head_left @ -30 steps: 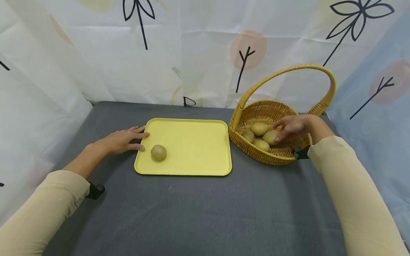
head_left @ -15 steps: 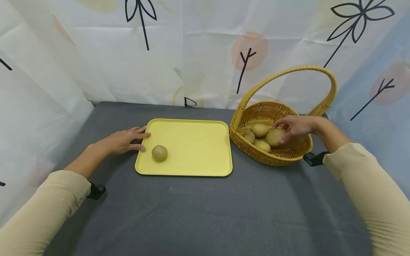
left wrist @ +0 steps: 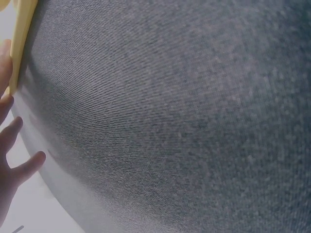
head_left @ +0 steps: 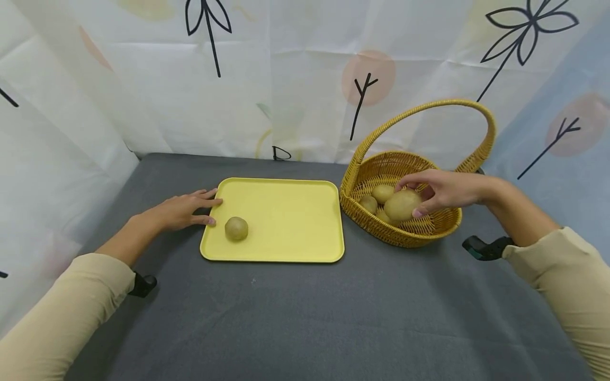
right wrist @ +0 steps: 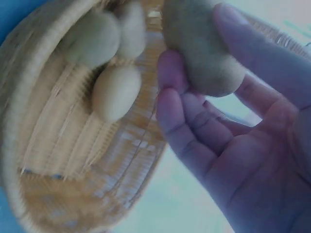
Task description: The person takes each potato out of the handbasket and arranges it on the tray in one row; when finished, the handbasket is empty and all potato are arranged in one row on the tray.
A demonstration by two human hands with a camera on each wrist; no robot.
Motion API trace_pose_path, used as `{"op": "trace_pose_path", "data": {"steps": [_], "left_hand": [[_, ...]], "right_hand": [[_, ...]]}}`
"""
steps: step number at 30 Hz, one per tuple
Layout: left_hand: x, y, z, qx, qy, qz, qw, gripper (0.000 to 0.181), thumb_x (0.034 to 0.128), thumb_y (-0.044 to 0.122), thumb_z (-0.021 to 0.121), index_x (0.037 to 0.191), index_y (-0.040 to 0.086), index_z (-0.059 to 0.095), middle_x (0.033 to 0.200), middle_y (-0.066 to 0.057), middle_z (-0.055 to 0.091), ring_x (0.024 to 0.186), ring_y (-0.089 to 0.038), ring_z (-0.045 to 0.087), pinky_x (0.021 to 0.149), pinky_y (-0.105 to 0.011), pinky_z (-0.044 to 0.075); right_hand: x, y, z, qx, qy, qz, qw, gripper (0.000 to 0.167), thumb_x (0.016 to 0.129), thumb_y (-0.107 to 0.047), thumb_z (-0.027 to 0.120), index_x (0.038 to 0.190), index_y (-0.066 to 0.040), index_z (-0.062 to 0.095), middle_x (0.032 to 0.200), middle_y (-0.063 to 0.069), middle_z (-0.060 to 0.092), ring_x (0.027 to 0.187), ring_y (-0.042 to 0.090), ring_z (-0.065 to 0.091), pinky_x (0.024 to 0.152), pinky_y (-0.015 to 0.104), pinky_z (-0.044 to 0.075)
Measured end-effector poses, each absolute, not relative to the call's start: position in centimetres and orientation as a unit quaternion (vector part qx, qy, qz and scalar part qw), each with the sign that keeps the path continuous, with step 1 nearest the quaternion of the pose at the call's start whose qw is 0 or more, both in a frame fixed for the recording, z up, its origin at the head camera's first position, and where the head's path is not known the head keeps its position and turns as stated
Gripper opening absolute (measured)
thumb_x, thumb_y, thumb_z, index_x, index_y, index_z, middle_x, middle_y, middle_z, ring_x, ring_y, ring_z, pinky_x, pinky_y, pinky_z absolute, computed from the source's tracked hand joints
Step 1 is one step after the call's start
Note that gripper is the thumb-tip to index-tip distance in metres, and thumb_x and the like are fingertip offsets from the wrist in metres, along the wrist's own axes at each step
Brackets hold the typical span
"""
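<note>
My right hand (head_left: 443,189) pinches a potato (head_left: 402,205) between thumb and fingers, raised over the wicker basket (head_left: 350,198). In the right wrist view the held potato (right wrist: 201,48) sits clear of the others, with fingertips on one side and the thumb on the other. Several more potatoes lie on the basket floor, among them a pale one (right wrist: 116,92). At the left, my left hand (head_left: 183,210) rests with spread fingers on the left rim of the yellow tray (head_left: 286,222). One round potato (head_left: 236,228) lies on the tray near that hand.
The basket's tall arched handle (head_left: 429,105) rises above the right forearm and leans to the back right. Dark grey cloth (head_left: 286,317) covers the table. A printed white curtain (head_left: 305,79) hangs behind it and along the sides.
My right hand has gripped the potato in the basket and lifted it up and slightly left, with the forearm swinging out to the right. The left hand and tray stay put.
</note>
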State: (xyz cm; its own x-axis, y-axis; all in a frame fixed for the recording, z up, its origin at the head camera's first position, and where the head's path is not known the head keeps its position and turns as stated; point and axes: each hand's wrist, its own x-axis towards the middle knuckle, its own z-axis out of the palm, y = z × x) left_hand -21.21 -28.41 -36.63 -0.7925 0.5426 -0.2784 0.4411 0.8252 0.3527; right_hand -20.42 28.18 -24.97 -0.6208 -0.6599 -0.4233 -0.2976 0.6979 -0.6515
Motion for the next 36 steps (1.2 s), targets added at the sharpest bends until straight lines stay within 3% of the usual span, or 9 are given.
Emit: {"op": "trace_pose_path", "data": {"steps": [2,6,12,24,27,31,36], "left_hand": [[-21.2,-28.4,-36.7,0.262,0.937,0.138,0.186,0.073,0.0956,0.044,0.063,0.153,0.007,0.039,0.162,-0.023,0.020,0.147,-0.048,0.014,0.106,-0.076,0.017],[-21.2,-28.5,-36.8,0.264,0.937,0.138,0.183,0.071,0.0955,0.042,0.064,0.153,0.006,0.040,0.161,-0.024,0.020,0.146,-0.050,0.014,0.106,-0.075,0.018],[-21.2,-28.6,-36.9,0.268,0.936,0.139,0.182,0.071,0.0957,0.041,0.064,0.152,0.006,0.040,0.161,-0.024,0.020,0.146,-0.050,0.014,0.106,-0.075,0.019],[-21.2,-28.6,-36.9,0.267,0.935,0.143,0.182,0.072,0.0956,0.043,0.064,0.153,0.006,0.040,0.161,-0.024,0.020,0.146,-0.050,0.015,0.106,-0.075,0.018],[-21.2,-28.6,-36.7,0.269,0.935,0.143,0.180,0.071,0.0956,0.043,0.064,0.152,0.006,0.040,0.161,-0.024,0.021,0.146,-0.050,0.015,0.106,-0.075,0.019],[-21.4,-28.6,-36.8,0.271,0.935,0.139,0.180,0.071,0.0956,0.041,0.064,0.152,0.006,0.041,0.161,-0.024,0.021,0.146,-0.050,0.015,0.106,-0.074,0.021],[-21.7,-28.5,-37.0,0.268,0.937,0.131,0.183,0.070,0.0957,0.041,0.064,0.152,0.007,0.041,0.161,-0.024,0.020,0.146,-0.050,0.015,0.106,-0.074,0.021]], "right_hand": [[-20.2,27.1,-24.8,-0.289,0.853,-0.277,0.336,0.063,0.093,-0.019,0.073,0.144,-0.001,0.042,0.122,0.014,0.058,0.089,0.023,0.066,0.079,0.032,0.054],[-20.0,24.8,-25.0,-0.318,0.833,-0.301,0.339,0.063,0.092,-0.018,0.075,0.145,-0.002,0.044,0.138,0.014,0.051,0.099,0.024,0.065,0.086,0.034,0.054],[-19.9,20.4,-26.1,-0.357,0.787,-0.345,0.367,0.061,0.092,-0.012,0.074,0.144,0.001,0.043,0.127,0.014,0.056,0.104,0.027,0.064,0.088,0.038,0.054],[-19.9,10.8,-31.6,-0.416,0.767,-0.361,0.329,0.053,0.089,-0.003,0.075,0.135,0.001,0.049,0.119,0.017,0.052,0.083,0.017,0.065,0.080,0.032,0.052],[-20.3,9.2,-33.0,-0.416,0.771,-0.359,0.322,0.053,0.088,-0.003,0.076,0.135,0.001,0.050,0.118,0.016,0.054,0.074,0.021,0.064,0.075,0.026,0.050],[-20.9,7.5,-34.5,-0.411,0.768,-0.373,0.319,0.054,0.088,-0.001,0.076,0.137,0.002,0.052,0.123,0.014,0.058,0.078,0.026,0.069,0.073,0.023,0.051],[-21.3,5.7,-35.8,-0.408,0.764,-0.392,0.311,0.059,0.087,0.000,0.076,0.141,0.004,0.051,0.136,0.016,0.057,0.088,0.018,0.072,0.078,0.024,0.053]]}}
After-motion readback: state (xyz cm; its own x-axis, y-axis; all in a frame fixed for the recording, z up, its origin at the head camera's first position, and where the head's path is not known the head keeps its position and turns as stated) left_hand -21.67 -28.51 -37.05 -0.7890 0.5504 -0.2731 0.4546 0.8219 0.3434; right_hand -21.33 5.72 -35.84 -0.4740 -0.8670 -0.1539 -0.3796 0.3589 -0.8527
